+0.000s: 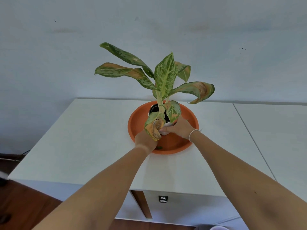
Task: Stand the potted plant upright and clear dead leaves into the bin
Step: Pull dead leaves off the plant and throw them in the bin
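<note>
A potted plant (pixel 164 77) with speckled green leaves stands upright in a round orange saucer (pixel 186 113) on a white table. Its small pot (pixel 153 108) is mostly hidden by leaves and hands. Several leaves have brown, dry patches; a withered yellow-brown leaf (pixel 155 128) droops over the pot's front. My left hand (pixel 144 140) grips the pot's left side, partly hidden behind that leaf. My right hand (pixel 178 127) holds the pot's right side, with a thin bracelet at the wrist. A small green scrap (pixel 159 147) lies in the saucer.
The white table (pixel 83 138) stands against a pale wall; a second white surface (pixel 274 130) adjoins it at the right. A drawer unit with a lock (pixel 163 199) sits under the table. Dark wood floor (pixel 25 201) shows at the left. No bin is in view.
</note>
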